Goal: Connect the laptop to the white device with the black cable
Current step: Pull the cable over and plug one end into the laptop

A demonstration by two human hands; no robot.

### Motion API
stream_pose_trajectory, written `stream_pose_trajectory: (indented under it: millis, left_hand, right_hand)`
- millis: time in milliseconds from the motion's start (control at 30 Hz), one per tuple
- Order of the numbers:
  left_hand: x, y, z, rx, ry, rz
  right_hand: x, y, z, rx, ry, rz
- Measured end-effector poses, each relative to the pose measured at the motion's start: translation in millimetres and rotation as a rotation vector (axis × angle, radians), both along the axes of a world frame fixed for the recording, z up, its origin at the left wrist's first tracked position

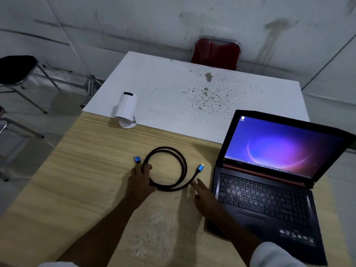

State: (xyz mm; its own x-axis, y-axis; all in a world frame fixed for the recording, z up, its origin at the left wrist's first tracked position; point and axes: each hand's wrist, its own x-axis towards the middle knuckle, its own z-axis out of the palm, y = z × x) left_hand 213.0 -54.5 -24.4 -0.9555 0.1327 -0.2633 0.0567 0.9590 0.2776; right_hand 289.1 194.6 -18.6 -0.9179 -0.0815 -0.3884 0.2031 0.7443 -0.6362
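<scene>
A black cable (174,155) lies coiled in a loop on the wooden table (86,170), with a blue plug at each end (137,159) (200,167). My left hand (140,180) rests on the coil's left side, fingers curled over the cable. My right hand (202,195) is flat on the table just right of the coil, its fingers pointing at the cable below the right plug. The open black laptop (269,189) stands at the right, screen lit. The white device (126,108), a cylinder on a small stand, sits at the far left.
A white tabletop (173,93) with dark specks adjoins the wooden one at the back. A red chair (216,53) stands behind it. A black stool (17,70) and metal chair legs are on the floor at the left.
</scene>
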Motion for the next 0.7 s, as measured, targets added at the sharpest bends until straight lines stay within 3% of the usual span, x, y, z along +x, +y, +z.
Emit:
stream_pose_trajectory:
  millis: [167,467,700]
  left_hand:
    - [-1.0,-10.1,-0.7,0.231,-0.062,0.044]
    - [-5.9,-18.9,6.1,0.11,-0.072,-0.125]
    - [-6.4,-29.5,13.4,0.237,-0.078,-0.07]
  right_hand:
    - [-13.5,-9.6,-5.6,0.243,-0.028,0.29]
    - [-1.5,-13.0,-21.1,0.46,0.18,0.394]
    - [-13.5,-3.0,-0.5,0.407,0.322,0.192]
